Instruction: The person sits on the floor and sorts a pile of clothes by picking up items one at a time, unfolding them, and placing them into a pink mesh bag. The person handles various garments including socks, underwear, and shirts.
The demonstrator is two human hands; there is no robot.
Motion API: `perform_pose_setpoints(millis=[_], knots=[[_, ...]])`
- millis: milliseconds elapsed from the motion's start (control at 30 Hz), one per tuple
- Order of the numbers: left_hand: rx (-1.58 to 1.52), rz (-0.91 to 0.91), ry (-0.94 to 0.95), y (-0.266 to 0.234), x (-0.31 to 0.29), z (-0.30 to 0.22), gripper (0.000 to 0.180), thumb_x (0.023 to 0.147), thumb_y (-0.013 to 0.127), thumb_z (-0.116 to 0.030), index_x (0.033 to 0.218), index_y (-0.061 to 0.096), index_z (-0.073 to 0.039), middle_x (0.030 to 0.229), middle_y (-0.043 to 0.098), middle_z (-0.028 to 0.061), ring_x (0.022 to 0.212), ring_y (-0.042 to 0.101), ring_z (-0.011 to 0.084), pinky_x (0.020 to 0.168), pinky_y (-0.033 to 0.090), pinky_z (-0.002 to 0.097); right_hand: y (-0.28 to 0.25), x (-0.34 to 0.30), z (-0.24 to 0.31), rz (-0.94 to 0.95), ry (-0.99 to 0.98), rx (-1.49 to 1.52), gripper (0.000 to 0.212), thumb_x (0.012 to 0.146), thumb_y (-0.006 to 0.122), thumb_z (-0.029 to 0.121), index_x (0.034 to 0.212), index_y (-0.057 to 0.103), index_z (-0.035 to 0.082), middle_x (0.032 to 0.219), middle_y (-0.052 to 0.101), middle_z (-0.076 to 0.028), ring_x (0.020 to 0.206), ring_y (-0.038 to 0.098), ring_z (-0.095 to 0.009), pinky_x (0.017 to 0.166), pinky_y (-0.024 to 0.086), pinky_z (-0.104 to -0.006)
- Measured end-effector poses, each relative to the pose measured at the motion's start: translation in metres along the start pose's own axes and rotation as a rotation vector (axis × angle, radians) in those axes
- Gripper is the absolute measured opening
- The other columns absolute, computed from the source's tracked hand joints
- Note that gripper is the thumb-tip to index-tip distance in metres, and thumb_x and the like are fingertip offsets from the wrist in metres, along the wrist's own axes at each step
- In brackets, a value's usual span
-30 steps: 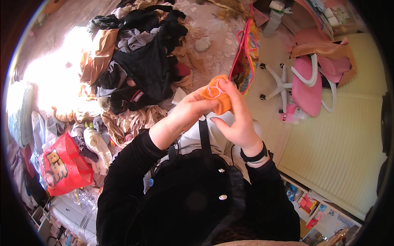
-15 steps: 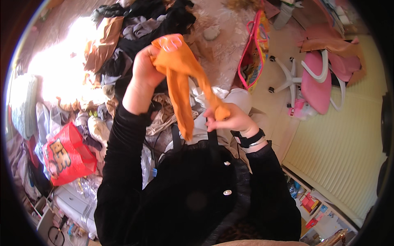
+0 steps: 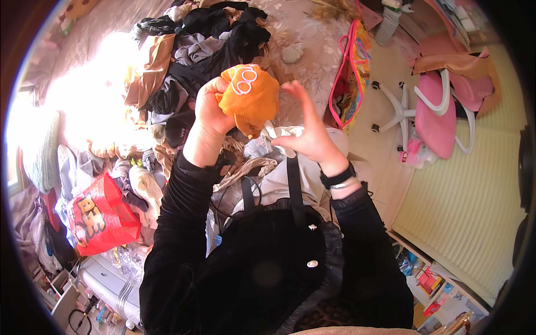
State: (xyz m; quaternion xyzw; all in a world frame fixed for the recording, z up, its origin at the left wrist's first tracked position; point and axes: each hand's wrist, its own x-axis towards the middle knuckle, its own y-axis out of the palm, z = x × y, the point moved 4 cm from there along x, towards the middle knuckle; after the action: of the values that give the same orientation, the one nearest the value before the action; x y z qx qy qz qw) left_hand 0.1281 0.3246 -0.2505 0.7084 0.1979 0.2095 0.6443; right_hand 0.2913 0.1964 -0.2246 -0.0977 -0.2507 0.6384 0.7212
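In front of me, a bundled pair of orange knit socks point(image 3: 254, 103) with a pale looped outline pattern is gripped by my left hand point(image 3: 215, 111). Its fingers are closed round the left side of the bundle and partly hidden by it. Just to the right, my right hand point(image 3: 310, 128) is open, thumb and fingers spread apart and curved toward the socks. A small gap shows between that hand and the cloth. Beneath lie crumpled beige and white garments point(image 3: 251, 173) near my lap.
A heap of dark clothes point(image 3: 206, 61) lies ahead to the left, beside brown cloth point(image 3: 148, 72). A red bag point(image 3: 106, 218) stands left near a silver case point(image 3: 109, 279). To the right are a pink-trimmed zip bag point(image 3: 349, 84) and a pink swivel chair point(image 3: 435, 120).
The orange socks, which hung down in two long strips, are now gathered into a compact bundle in my left hand. My right hand has let go of them, moved up and opened.
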Motion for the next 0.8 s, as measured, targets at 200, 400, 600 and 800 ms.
perform_pose_setpoints(millis=[200,400,600,800], knots=[[0.156,-0.083,0.206,-0.004,-0.018,-0.047,0.045,0.072,0.043,-0.007,0.112,0.056,0.01,0.11,0.063,0.0211,0.099,0.062,0.0321,0.094,0.047,0.0394,0.0,-0.006,0.0,0.081,0.165,0.049,0.031,0.073,0.069,0.001,0.103,0.06,0.004,0.079,0.057,-0.003,0.075,0.058,-0.015,0.069,0.046,-0.0276],[0.322,-0.331,0.402,-0.027,-0.04,-0.098,0.044,0.073,0.042,-0.009,0.11,0.056,0.01,0.111,0.062,0.0239,0.101,0.062,0.0358,0.094,0.048,0.0435,-0.04,-0.029,0.017,-0.118,-0.159,-0.429,0.03,0.062,0.063,-0.008,0.087,0.06,0.007,0.073,0.051,-0.007,0.068,0.054,-0.024,0.058,0.045,-0.0341],[0.656,-0.222,0.27,0.018,-0.022,-0.027,0.049,0.075,0.041,-0.006,0.121,0.051,0.01,0.119,0.058,0.0197,0.106,0.06,0.0277,0.096,0.045,0.0348,-0.024,-0.018,0.023,0.128,-0.051,-0.415,0.022,0.07,0.07,-0.001,0.09,0.061,0.003,0.082,0.055,-0.008,0.077,0.059,-0.027,0.066,0.049,-0.0341],[1.28,-0.235,0.142,0.047,-0.016,0.043,0.058,0.086,0.058,0.005,0.14,0.036,0.003,0.131,0.052,0.0127,0.118,0.052,0.0166,0.1,0.041,0.031,-0.021,0.003,0.056,-0.197,0.025,0.048,0.042,0.075,0.077,0.015,0.108,0.057,-0.001,0.097,0.059,-0.012,0.087,0.062,-0.022,0.076,0.05,-0.0306]])
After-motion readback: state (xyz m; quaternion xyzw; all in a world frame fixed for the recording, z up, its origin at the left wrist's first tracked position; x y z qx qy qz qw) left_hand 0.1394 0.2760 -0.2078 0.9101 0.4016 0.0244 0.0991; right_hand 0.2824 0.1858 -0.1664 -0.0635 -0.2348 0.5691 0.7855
